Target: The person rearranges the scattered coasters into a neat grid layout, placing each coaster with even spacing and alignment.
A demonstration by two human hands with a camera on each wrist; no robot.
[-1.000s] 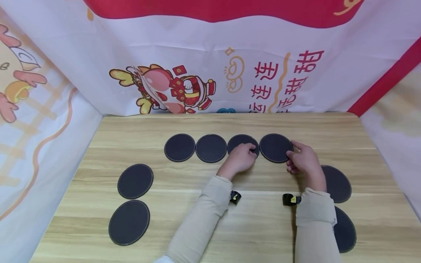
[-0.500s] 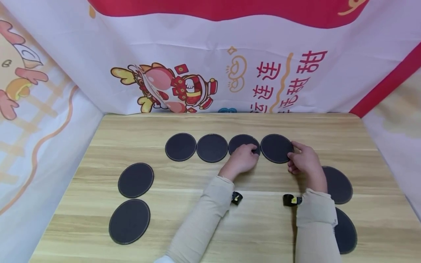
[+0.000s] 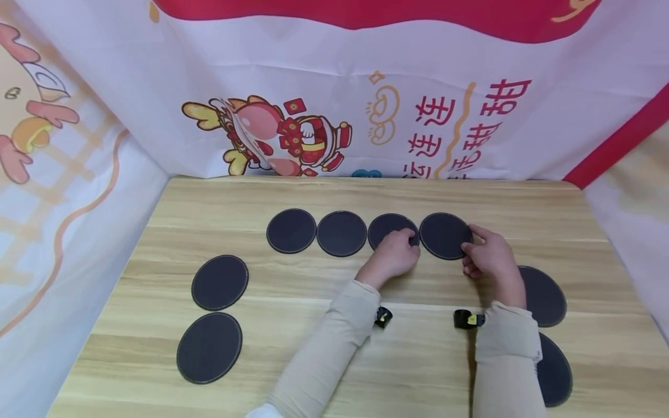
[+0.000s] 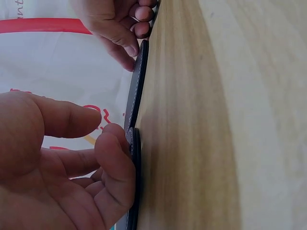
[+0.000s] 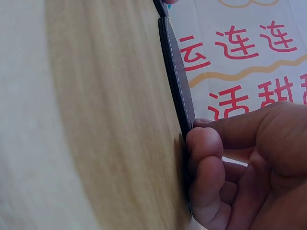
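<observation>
Several round black coasters with stitched rims lie on the wooden table, with a row of them along the far side. My left hand point(image 3: 395, 253) rests on the third coaster point(image 3: 384, 225) of that row. In the left wrist view its fingers point(image 4: 115, 160) curl loosely against the coaster's edge, and the thumb stands apart. At the row's right end, my right hand point(image 3: 488, 252) pinches the outer edge of the last coaster point(image 3: 444, 235) between thumb and finger. That coaster meets the third one. From the right wrist view, the right hand's fingertips point(image 5: 205, 141) touch the stitched rim.
Left in the row are two more coasters point(image 3: 291, 231). Two coasters point(image 3: 219, 283) lie at the table's left, and two more point(image 3: 546, 299) at the right, partly behind the right arm. A printed white cloth point(image 3: 313, 52) hangs behind the table point(image 3: 418, 371).
The head view has shifted slightly, so the scene sits further right. Both hands and the coasters keep their places relative to each other.
</observation>
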